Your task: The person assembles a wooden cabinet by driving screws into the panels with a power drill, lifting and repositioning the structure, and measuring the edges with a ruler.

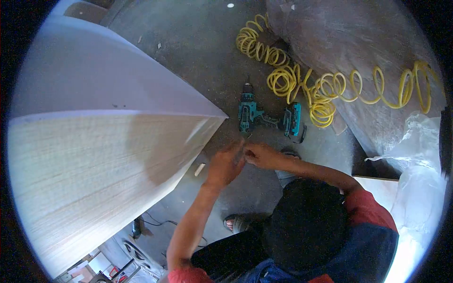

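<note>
My left hand [225, 163] is raised beside the corner of a pale wood-grain panel [104, 165], its fingers partly stretched and the thumb apart from them. Close against its fingertips is my right hand [262, 156], with the fingers curled together in a pinch; whatever is in them is too small or hidden to make out. Just beyond both hands a teal and black cordless drill [247, 111] lies on its side on the floor, a bit in its chuck and the battery toward the right.
A coiled yellow air hose [283, 80] runs over the floor and a plastic-covered stack [339, 47]. A small pale wooden piece [199, 170] lies by the panel's edge. Clear plastic wrap [415, 155] hangs at right. Cables and a white fan-like object [137, 252] are at lower left.
</note>
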A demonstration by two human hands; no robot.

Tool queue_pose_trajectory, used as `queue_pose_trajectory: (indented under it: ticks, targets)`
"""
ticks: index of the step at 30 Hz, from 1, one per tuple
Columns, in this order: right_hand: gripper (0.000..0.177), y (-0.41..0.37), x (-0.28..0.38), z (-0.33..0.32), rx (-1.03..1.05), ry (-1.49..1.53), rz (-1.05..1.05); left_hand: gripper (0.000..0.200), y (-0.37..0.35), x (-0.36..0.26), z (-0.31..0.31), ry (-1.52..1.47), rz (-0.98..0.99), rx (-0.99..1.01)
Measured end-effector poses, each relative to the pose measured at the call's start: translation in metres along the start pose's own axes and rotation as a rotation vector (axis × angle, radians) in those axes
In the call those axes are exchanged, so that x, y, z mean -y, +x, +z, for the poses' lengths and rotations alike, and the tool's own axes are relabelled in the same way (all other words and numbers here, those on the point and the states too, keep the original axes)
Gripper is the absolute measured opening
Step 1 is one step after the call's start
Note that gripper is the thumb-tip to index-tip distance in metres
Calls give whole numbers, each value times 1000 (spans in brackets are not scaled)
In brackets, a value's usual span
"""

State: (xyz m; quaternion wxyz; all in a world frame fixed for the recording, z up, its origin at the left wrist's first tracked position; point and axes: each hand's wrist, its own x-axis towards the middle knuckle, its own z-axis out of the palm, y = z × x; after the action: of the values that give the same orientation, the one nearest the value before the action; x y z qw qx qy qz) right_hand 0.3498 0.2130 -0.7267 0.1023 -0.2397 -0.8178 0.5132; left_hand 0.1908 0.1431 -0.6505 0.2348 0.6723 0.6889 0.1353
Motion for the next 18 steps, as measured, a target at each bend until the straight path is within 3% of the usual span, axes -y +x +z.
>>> queue_pose_trajectory:
  ticks: [1, 2, 4, 8, 11, 13, 14, 16, 17, 18]
  targets:
    - [14, -3, -2, -5, -77, 231, -84, 39, 3, 0, 7, -59, -48, 102]
    - [14, -4, -4, -9, -78, 236, -89, 37, 4, -1, 12, -119, -99, 204]
    - [14, -2, -11, -19, 201, 543, 356, 31, 5, -2, 18, -172, -119, 178]
    - [16, 10, -17, -28, 334, 536, 431, 19, 6, -1, 15, -180, -194, 178]
    - [19, 16, -15, -27, 336, 772, 441, 20, 6, 7, 6, -32, -134, 138]
    - [28, 22, -28, -28, -203, 85, -7, 21, 4, 9, -1, -97, -187, 86]
    - [28, 24, -32, -33, -202, 80, -13, 22, 2, 9, -4, -163, -240, 48]
    - [53, 31, -40, -47, -514, -882, 69, 23, -2, 13, -4, -256, -264, 5]
    - [53, 35, -44, -48, -519, -885, 64, 25, -4, 17, -2, -351, -292, -26]
    - [62, 37, -50, -45, -358, -759, 174, 25, -5, 22, 3, -351, -291, -27]
